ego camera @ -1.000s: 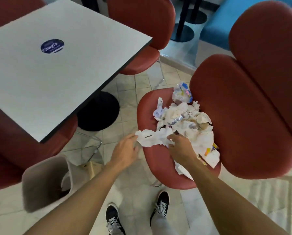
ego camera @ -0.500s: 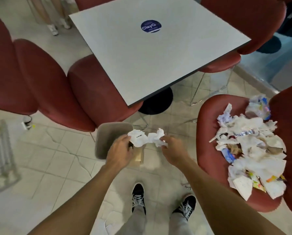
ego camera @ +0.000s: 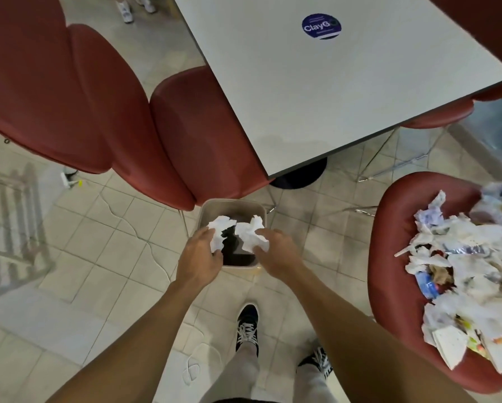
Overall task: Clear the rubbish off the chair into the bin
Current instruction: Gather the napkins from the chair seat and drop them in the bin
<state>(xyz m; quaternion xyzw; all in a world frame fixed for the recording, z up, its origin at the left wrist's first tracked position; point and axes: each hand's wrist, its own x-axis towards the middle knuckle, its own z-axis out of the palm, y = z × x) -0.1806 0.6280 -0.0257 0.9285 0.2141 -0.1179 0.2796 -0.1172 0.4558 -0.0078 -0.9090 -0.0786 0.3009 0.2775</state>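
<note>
A small beige bin [ego camera: 204,209] stands on the tiled floor under the table's near corner. My left hand [ego camera: 201,254] and my right hand [ego camera: 276,251] are over its opening. Each holds a crumpled white paper: the left piece [ego camera: 218,231] and the right piece [ego camera: 249,232] hang apart above the dark inside of the bin. On the right, a red chair [ego camera: 389,251] carries a heap of rubbish [ego camera: 471,274]: white tissues, wrappers and a blue scrap.
A grey table [ego camera: 316,91] with a blue round sticker [ego camera: 321,27] fills the top middle, on a black base. Red chairs [ego camera: 98,106] stand at the left and behind the bin. My two shoes [ego camera: 247,327] are on the floor below my arms.
I turned from the chair to the bin, carrying white paper. My hands moved over the bin's opening, and the paper now hangs as two separate pieces.
</note>
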